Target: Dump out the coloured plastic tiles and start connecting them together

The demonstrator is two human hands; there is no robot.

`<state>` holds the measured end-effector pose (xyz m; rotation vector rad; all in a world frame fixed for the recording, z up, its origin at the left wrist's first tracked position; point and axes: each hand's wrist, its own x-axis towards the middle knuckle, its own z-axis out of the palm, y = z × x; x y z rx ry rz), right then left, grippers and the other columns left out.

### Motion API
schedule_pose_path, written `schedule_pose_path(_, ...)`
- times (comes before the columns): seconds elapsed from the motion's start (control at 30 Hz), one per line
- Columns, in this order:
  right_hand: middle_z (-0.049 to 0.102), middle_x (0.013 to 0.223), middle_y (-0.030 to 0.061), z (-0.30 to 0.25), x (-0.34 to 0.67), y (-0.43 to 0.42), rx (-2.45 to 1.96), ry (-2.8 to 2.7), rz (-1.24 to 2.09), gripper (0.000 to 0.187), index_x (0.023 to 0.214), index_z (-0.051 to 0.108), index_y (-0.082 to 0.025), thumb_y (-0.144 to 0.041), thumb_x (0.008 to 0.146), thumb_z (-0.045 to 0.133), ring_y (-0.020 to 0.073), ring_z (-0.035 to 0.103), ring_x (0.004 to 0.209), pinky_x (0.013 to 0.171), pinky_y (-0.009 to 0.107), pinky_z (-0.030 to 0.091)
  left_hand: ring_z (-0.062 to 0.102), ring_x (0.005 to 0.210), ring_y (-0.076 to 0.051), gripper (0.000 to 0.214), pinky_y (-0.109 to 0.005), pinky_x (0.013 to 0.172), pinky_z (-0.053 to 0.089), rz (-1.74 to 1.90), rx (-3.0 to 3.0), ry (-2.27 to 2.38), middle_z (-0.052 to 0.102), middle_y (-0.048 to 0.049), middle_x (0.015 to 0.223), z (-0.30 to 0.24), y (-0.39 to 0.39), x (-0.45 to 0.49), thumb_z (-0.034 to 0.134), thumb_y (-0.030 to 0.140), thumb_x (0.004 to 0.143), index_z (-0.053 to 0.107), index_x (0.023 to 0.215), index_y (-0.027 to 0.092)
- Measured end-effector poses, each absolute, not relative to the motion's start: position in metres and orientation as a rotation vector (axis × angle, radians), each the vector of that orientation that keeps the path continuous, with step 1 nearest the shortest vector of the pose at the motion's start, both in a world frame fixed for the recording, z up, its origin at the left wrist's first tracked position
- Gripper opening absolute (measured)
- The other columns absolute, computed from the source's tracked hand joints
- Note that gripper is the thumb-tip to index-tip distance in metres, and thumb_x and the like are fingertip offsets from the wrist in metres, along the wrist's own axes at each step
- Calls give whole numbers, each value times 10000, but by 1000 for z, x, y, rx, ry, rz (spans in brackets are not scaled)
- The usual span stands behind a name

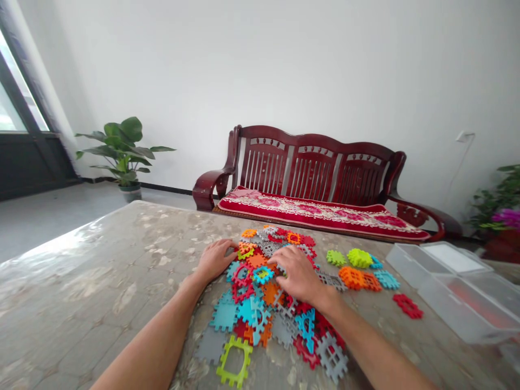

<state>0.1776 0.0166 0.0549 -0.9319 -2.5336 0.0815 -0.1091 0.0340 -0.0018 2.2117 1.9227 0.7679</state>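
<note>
A heap of interlocking plastic building tiles (pixel 257 260) in red, grey, orange, blue and lime green lies on the table before me. My left hand (pixel 217 258) rests at the heap's left edge, its fingers stretched toward the orange tiles, with nothing seen in its grasp. Over the middle of the heap is my right hand (pixel 298 271), thumb and fingers apart and slightly bent, near a blue ring-shaped tile (pixel 263 275). It hides some tiles beneath it. Nearer to me lie a lime-green square frame tile (pixel 235 362) and a grey window tile (pixel 332 356).
Sorted tiles lie to the right: lime-green ones (pixel 359 258), orange ones (pixel 352 277), a light-blue stack (pixel 387 279) and red ones (pixel 408 306). Beside them stands a clear plastic box (pixel 450 303) with compartments. Beyond the table (pixel 134 260) are a wooden bench (pixel 312 168) and a potted plant (pixel 125 149).
</note>
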Motion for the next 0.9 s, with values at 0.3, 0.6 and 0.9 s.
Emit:
schedule_pose_path(0.3, 619, 1070, 56, 55, 148, 13, -975, -2774, -69, 327, 1038, 624, -205, -38, 777, 521, 204, 526, 1041, 903, 328, 386, 606, 1175, -235, 296, -359, 1044, 420, 771, 2213, 1940, 688, -20, 1233, -6, 36, -111, 531, 367, 859, 688, 1098, 293)
schedule_pose_path(0.6, 694, 993, 38, 67, 159, 16, -1158, -2551, 176, 151, 944, 677, -221, -184, 860, 557, 177, 627, 921, 808, 268, 441, 598, 1196, -234, 297, -362, 1058, 414, 739, 2199, 1956, 680, -16, 1259, -3, 34, -109, 517, 361, 869, 683, 1107, 301)
schedule_pose_path(0.9, 737, 1038, 44, 78, 214, 56, -1246, -2306, 827, 428, 1166, 662, -182, -183, 741, 614, 179, 669, 863, 765, 273, 505, 594, 1208, -246, 327, -369, 1052, 418, 721, 2208, 1950, 667, -43, 1281, -3, 35, -110, 494, 404, 890, 678, 1127, 274)
